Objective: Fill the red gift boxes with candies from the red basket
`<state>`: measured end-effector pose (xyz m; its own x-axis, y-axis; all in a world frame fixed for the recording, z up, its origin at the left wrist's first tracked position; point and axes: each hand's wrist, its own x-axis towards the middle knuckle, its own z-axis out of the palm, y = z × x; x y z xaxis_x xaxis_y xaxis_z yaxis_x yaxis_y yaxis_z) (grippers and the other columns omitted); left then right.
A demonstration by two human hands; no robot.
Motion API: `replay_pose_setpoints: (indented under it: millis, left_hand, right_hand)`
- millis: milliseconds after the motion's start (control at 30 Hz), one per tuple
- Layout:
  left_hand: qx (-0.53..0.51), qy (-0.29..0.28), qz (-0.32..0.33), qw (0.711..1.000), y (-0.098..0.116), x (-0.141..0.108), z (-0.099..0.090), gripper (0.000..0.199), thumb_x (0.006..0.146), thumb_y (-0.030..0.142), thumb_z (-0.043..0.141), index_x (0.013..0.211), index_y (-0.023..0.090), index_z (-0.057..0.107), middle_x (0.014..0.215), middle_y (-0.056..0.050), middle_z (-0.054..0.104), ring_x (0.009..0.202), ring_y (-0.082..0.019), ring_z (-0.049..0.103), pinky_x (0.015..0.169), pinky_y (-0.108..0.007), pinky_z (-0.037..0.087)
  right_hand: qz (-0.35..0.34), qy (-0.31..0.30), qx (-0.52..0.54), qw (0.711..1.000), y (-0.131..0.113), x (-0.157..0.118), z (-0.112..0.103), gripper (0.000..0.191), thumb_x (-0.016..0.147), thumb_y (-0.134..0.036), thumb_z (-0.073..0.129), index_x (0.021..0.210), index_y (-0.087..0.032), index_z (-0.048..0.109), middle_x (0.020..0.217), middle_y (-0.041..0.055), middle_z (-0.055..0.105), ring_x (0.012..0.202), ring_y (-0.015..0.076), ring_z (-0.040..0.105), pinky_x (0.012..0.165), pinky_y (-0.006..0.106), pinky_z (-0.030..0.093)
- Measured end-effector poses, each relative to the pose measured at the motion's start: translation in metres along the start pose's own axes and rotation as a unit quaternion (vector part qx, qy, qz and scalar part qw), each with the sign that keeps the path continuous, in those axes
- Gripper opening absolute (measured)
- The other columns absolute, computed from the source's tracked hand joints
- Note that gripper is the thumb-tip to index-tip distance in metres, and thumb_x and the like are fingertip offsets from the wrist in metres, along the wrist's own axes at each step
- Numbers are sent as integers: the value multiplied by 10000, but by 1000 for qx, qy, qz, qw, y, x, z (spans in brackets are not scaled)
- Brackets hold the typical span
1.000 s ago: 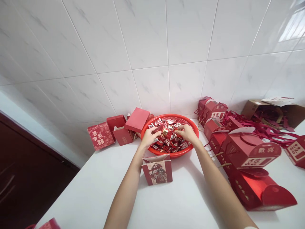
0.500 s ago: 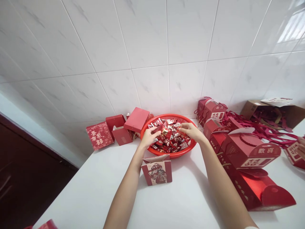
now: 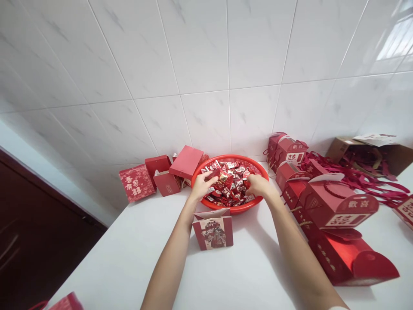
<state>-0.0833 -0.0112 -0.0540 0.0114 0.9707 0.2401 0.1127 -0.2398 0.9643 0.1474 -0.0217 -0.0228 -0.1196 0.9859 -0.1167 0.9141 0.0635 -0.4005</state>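
A red plastic basket (image 3: 238, 209) full of wrapped candies (image 3: 226, 183) stands near the wall. Over its left side, my left hand (image 3: 203, 185) is closed on a dark red candy packet (image 3: 213, 174). My right hand (image 3: 257, 185) reaches among the candies at the right side, its fingers bent and their tips hidden. Just in front of the basket, between my forearms, an open-topped red paper bag (image 3: 213, 232) with a printed figure stands upright on the white table (image 3: 129, 258).
Red boxes (image 3: 342, 206) line the right side, with magenta ribbons (image 3: 351, 174) and a cardboard box (image 3: 393, 159) behind them. More red boxes (image 3: 137, 183) stand at the back left. A red item (image 3: 66, 302) shows at the bottom left edge.
My right hand has moved down into the candies at the basket's right side. My left hand has stayed almost where it was. A person's hand at the far right edge has left the view.
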Motion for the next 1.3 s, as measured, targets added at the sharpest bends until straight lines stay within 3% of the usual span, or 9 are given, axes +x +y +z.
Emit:
replay_pose_setpoints:
  millis: [100,267,367,567,700,900,1033,1167,1300]
  left_hand:
    - [-2,-8,21,1000,3,-2,1,420,637,460,806,897,131,780,928,-80,768,874,-245,695,825,-372,558]
    - [-12,1,28,1000,7,-4,2,415,640,438,802,915,127,781,941,-87,764,862,-231,683,783,-348,560]
    - [-8,1,25,1000,7,-4,2,412,629,446,812,889,128,780,930,-90,765,864,-239,684,787,-356,563]
    - [-16,11,14,1000,6,-3,1,407,613,430,830,888,134,777,942,-84,765,877,-236,691,824,-368,565]
    - [-14,20,26,999,7,-4,1,386,610,425,833,860,136,775,922,-75,766,881,-237,689,833,-365,561]
    - [-49,45,9,998,7,-3,2,418,561,421,863,872,155,782,955,-80,779,945,-269,691,888,-393,540]
    - [-116,93,-9,989,8,-3,2,449,506,362,900,884,159,766,996,-77,777,997,-269,688,923,-387,521]
    - [-205,48,-6,978,27,-15,-10,387,539,354,895,844,160,755,869,-45,768,810,-198,694,780,-318,549]
    - [-184,-17,17,983,64,-45,-35,302,588,344,878,807,168,768,782,-35,743,714,-165,664,700,-274,535]
  right_hand:
    - [1,-36,-30,999,-7,-1,3,307,565,-28,758,816,-170,654,879,90,707,835,235,675,608,245,395]
    - [0,-13,-43,999,-5,-2,0,217,700,-76,685,896,-166,658,980,116,709,952,239,670,650,250,409]
    - [-3,-22,-39,999,-3,-2,2,300,600,-98,785,859,-173,654,980,100,706,927,243,669,643,249,409]
    - [-48,-55,41,996,-2,3,10,246,505,-57,752,590,-175,553,618,-11,578,610,146,573,522,226,351]
    - [-93,-12,126,988,5,6,0,198,581,-170,706,592,-183,509,558,-58,438,571,108,462,514,221,328]
    - [-174,35,385,906,11,-10,-23,269,629,-376,722,779,-175,624,593,-58,493,559,106,439,542,239,337]
    - [-214,44,435,874,1,-32,-38,351,663,-450,769,842,-174,646,619,-51,543,555,99,429,538,238,321]
    - [-259,68,467,843,-9,-57,-51,364,685,-434,794,897,-161,684,750,-3,637,633,121,532,599,256,406]
    - [-257,55,411,873,-19,-77,-56,293,721,-378,763,903,-154,714,747,18,669,654,152,594,619,272,453]
